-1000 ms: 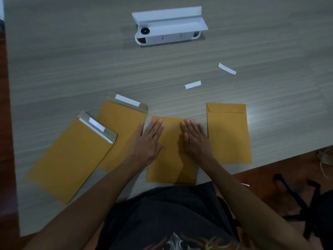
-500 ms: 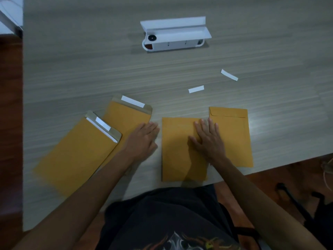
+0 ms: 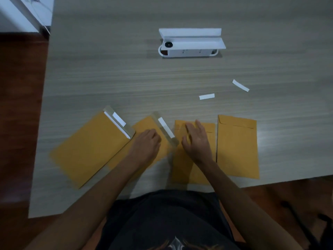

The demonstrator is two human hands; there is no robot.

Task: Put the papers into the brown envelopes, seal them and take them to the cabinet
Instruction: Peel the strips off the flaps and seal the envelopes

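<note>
Second envelope (image 3: 153,127) now drawn rightward, open flap touching the sealed third envelope (image 3: 194,170). Left hand (image 3: 146,147) curled loosely on it, grasp itself not discernible; right hand (image 3: 196,139) open, fingers spread above the third. Beyond: first envelope (image 3: 90,150) far left, flap open; fourth envelope (image 3: 237,147) far right, sealed; two white strips (image 3: 206,96) on table (image 3: 126,78).

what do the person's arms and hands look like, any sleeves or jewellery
Both forearms are bare right up to the bottom edge of the picture, so no sleeves show. The left hand and right hand carry no gloves, rings, watch or bracelet that can be seen.
</note>
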